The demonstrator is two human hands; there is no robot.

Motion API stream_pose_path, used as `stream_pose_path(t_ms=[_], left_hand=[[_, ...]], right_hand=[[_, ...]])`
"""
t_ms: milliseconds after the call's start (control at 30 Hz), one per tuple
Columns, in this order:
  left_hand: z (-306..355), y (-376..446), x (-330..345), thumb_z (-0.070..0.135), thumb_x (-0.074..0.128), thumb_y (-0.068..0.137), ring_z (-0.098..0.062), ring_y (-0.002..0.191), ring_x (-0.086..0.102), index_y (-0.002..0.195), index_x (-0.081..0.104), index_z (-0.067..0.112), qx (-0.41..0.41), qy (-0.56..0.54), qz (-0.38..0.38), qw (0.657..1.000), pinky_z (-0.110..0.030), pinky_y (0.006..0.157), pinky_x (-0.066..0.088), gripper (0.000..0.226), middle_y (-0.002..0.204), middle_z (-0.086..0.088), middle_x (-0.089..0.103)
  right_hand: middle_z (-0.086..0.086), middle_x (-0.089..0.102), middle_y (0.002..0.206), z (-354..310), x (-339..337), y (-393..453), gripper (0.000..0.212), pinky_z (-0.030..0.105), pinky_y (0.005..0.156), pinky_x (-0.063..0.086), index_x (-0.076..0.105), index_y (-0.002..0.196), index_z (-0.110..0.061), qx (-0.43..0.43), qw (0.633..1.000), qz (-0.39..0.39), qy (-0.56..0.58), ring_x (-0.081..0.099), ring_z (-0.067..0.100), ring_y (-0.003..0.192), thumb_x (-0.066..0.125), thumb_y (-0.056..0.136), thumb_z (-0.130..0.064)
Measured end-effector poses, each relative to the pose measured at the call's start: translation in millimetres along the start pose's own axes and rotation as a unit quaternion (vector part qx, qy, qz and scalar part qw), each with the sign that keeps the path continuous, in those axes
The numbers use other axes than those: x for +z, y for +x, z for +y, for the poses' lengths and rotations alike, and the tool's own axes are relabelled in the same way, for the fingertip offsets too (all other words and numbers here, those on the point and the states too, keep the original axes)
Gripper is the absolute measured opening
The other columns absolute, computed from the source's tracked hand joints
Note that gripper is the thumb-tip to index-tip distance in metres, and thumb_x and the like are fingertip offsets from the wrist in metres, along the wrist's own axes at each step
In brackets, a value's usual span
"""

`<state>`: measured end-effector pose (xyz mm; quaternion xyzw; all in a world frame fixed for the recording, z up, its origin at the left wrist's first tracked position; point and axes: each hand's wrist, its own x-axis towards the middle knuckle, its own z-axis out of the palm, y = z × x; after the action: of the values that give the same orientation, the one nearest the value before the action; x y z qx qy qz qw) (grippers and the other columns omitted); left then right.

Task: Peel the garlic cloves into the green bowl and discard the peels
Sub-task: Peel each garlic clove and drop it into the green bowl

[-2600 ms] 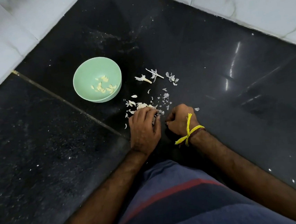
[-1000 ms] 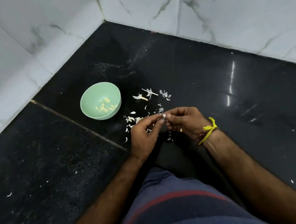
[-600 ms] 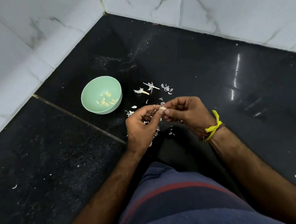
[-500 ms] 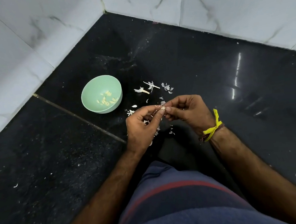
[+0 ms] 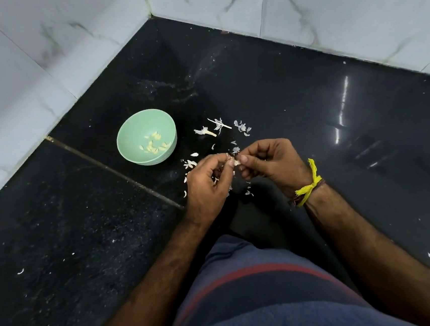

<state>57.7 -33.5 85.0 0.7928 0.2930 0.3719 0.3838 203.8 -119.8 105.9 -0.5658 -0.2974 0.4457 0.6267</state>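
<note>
1. Black polished stone counter [image 5: 292, 81], seen from the head camera, backed by white marbled wall tiles [image 5: 338, 6].
2. Green bowl [image 5: 146, 137] to the left, upright, holding several peeled cloves [image 5: 154, 145].
3. Left hand [image 5: 206, 183] and right hand [image 5: 269, 164] raised above the counter, fingertips meeting, both pinching one garlic clove [image 5: 235, 162]; how much skin is left on it, hard to tell.
4. Loose peels [image 5: 220, 129] scattered on the counter just right of the bowl and beneath the hands.
5. Yellow thread [image 5: 309, 186] tied round the right wrist.
</note>
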Motion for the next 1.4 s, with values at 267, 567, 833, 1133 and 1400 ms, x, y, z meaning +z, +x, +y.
stream_pose_path(t_ms=[267,567,833,1133,1400], left_hand=[[2,-5,5,0.029,0.057,0.100,-0.020,0.082,0.068,0.101,0.067,0.009,-0.114,-0.094,-0.059,0.987,-0.043,0.077,0.058,0.022,0.090,-0.003,0.071],[5,-10,1,0.019,0.066,0.094,-0.013,0.081,0.070,0.099,0.073,0.010,-0.119,-0.114,-0.032,0.986,-0.029,0.076,0.057,0.013,0.090,0.002,0.075],[2,-10,2,0.013,0.072,0.089,-0.011,0.072,0.070,0.092,0.076,0.024,-0.100,-0.102,-0.018,0.990,-0.028,0.070,0.056,0.011,0.084,0.004,0.075],[11,-9,5,0.011,0.070,0.084,-0.009,0.068,0.067,0.087,0.074,0.021,-0.153,-0.136,-0.017,0.979,-0.025,0.067,0.056,0.011,0.076,0.002,0.075],[24,-7,9,-0.009,0.060,0.093,-0.005,0.061,0.067,0.089,0.068,-0.003,-0.240,-0.251,-0.038,0.937,-0.016,0.062,0.053,0.011,0.068,0.000,0.073]], right_hand=[[0.009,0.066,0.068,6,1,-1,0.014,0.024,0.055,0.054,0.066,0.087,0.002,0.074,0.992,-0.030,0.102,0.061,0.014,0.056,0.066,0.080,-0.010],[0.009,0.069,0.070,8,0,1,0.015,0.024,0.058,0.057,0.067,0.087,0.000,0.094,0.989,-0.024,0.113,0.065,0.014,0.059,0.067,0.080,-0.013],[0.009,0.066,0.067,11,-3,1,0.015,0.023,0.054,0.055,0.066,0.085,0.001,0.096,0.988,-0.037,0.116,0.062,0.013,0.055,0.067,0.079,-0.012],[0.010,0.065,0.068,10,-8,7,0.012,0.024,0.054,0.054,0.066,0.083,0.000,0.102,0.986,-0.087,0.096,0.061,0.014,0.054,0.066,0.081,-0.012],[0.007,0.061,0.071,18,-6,7,0.005,0.019,0.053,0.050,0.066,0.084,-0.004,0.155,0.961,-0.084,0.214,0.057,0.010,0.058,0.062,0.084,-0.008]])
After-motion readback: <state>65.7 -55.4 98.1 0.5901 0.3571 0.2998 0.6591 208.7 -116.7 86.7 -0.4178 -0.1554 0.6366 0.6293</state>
